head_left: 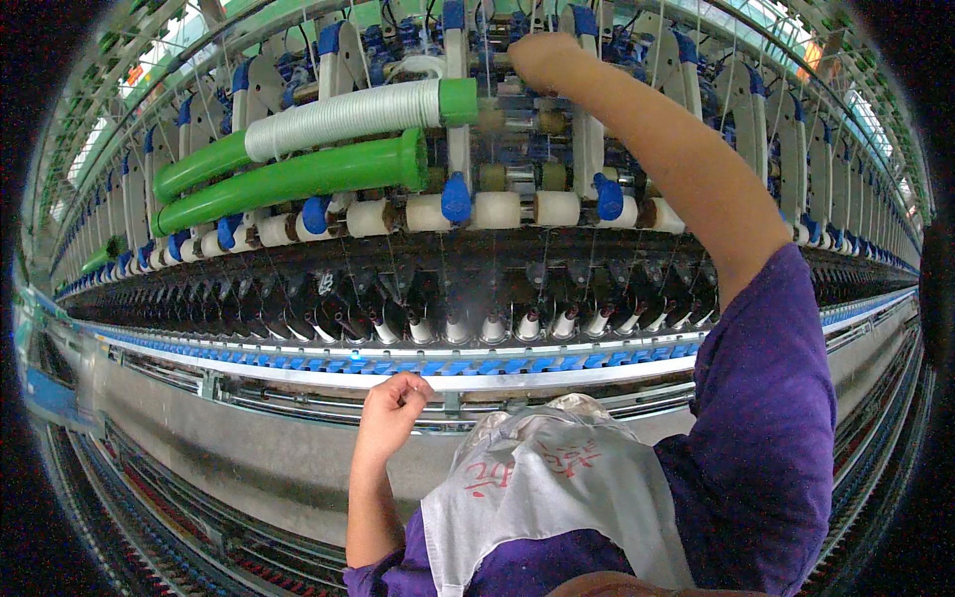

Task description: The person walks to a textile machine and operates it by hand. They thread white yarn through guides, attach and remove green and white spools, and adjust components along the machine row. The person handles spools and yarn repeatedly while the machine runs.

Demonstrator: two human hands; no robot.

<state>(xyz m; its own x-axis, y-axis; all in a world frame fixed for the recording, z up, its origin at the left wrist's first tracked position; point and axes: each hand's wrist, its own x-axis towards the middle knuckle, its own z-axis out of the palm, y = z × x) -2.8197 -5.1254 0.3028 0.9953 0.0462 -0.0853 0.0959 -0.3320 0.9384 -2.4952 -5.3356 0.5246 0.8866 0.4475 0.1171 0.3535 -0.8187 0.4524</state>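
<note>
My right arm is stretched up over a spinning machine, and my right hand (545, 62) is among its upper parts, by a white arm with a blue cap. Its fingers are mostly hidden, so their grip cannot be told. Lower down, in front of the blue-and-white rail (477, 368), my left hand (396, 400) is held up with its fingers curled and closed; anything in them is too small to make out. To the left of my right hand lie two green tubes, a bare one (298, 184) and one wound with white strand (343, 119).
A row of white rollers (492, 210) runs across the machine between blue-tipped arms (456, 197). Below it stand several white yarn bobbins (493, 326) on spindles. A metal panel (288, 438) lies under the rail. A white apron (557, 478) covers my front.
</note>
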